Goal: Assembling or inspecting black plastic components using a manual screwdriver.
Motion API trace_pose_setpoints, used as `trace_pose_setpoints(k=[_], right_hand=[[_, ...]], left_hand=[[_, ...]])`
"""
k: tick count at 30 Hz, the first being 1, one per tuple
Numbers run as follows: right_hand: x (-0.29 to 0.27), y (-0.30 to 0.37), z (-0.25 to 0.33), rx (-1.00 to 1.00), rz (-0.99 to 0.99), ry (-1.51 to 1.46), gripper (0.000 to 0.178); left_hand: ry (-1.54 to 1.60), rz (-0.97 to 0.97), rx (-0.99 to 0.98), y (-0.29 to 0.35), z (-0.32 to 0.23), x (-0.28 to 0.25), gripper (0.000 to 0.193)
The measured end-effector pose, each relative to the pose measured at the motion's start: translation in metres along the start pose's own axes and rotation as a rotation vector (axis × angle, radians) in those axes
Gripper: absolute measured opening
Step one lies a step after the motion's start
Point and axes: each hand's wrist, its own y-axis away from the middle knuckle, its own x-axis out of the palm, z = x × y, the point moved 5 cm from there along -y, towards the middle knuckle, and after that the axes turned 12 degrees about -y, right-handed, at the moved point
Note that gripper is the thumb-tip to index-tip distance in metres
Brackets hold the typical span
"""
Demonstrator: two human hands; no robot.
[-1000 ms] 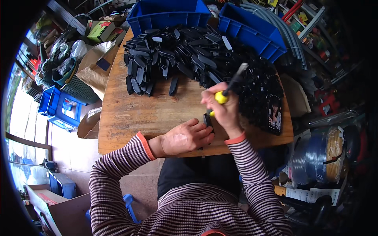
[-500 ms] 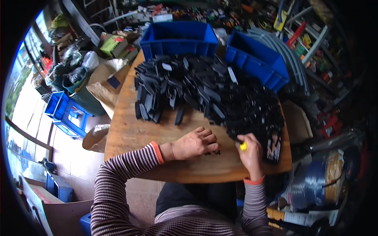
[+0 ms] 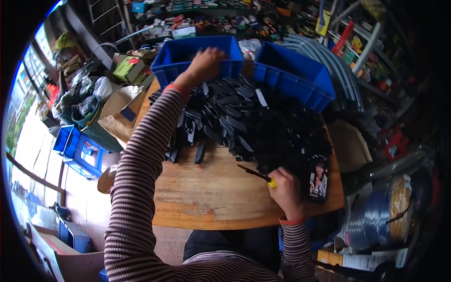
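My left hand reaches over the near wall of the left blue bin. Its fingers point down into the bin and are blurred, so whether they hold anything is unclear. Near the table's front right, my right hand is closed around a yellow-handled tool with a long, narrow dark blade, which points to the left. A large heap of black, elongated plastic pieces lies between me and the bins. One piece lies at the heap's front edge.
A second blue bin stands at the back right. A phone with a lit screen lies on the wooden table beside my right hand. Coiled grey tubing is behind the right bin. Paper bags stand at the left.
My left hand has gone from the table front, where small dark pieces lay beneath it, to the left bin. My right hand has turned, bringing the tool's blade into view.
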Motion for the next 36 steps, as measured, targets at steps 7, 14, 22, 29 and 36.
trace_pose_setpoints(k=[7,14,22,29,36], right_hand=[[-0.02,0.03,0.022,-0.025,-0.07,-0.106,0.025],[-0.109,0.106,-0.025,0.34,-0.457,-0.26,0.012],[-0.099,0.081,-0.033,0.274,-0.45,-0.25,0.012],[-0.141,0.073,-0.137,0.645,-0.368,-0.526,0.032],[-0.136,0.055,-0.167,0.666,-0.245,-0.619,0.038]], left_hand=[[0.131,-0.12,-0.09,0.097,-0.029,0.047,0.038],[0.448,-0.242,0.277,0.204,-0.162,-0.08,0.039],[0.466,0.076,0.449,0.262,-0.24,-0.136,0.042],[0.794,0.06,0.441,0.2,-0.284,-0.161,0.066],[0.668,0.11,0.275,0.138,-0.379,-0.119,0.093]])
